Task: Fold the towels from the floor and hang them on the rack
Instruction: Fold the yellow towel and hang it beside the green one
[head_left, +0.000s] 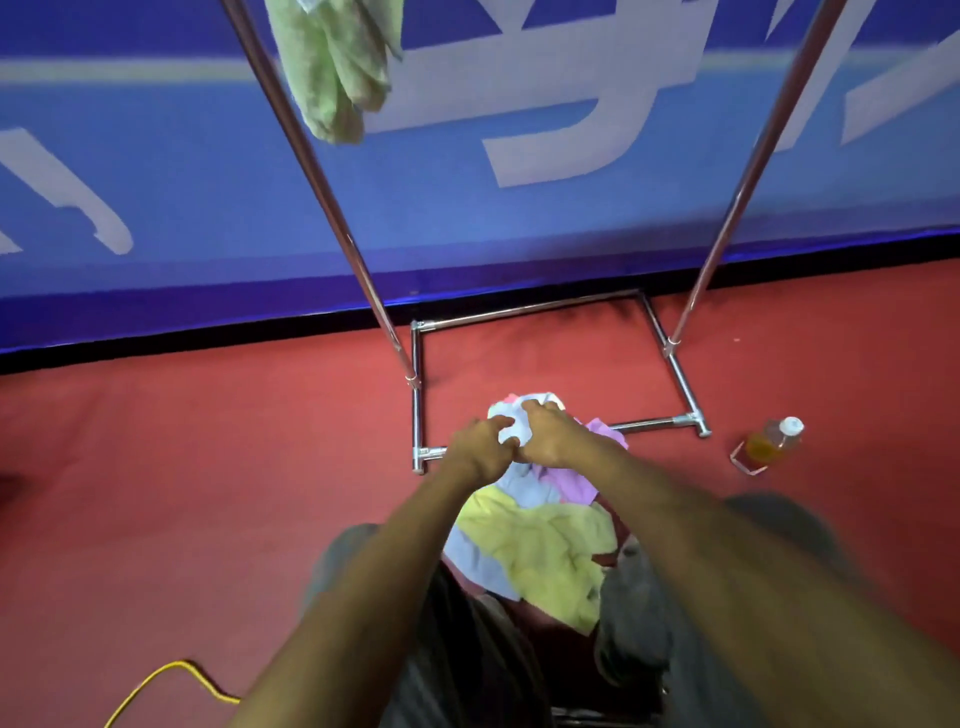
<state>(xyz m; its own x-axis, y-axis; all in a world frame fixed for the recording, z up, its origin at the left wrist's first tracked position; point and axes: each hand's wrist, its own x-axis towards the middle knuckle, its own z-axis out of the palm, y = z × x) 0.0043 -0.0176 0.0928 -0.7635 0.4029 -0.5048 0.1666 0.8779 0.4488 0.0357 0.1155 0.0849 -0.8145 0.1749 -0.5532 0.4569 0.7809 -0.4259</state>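
On the red carpet floor (208, 467), at the foot of the chrome tube rack (524, 310), your left hand (480, 449) and right hand (550, 436) each have their grip clamped on the crumpled pale blue towel (535, 401) atop the heap of coloured towels (550, 545). It looks soft, light and floppy, so pinch two corners to spread it.

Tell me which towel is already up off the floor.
The pale green towel, hanging high beside the rack pole. The yellow towel and pink towel lie heaped on the floor; the left hand and right hand grip the white towel.
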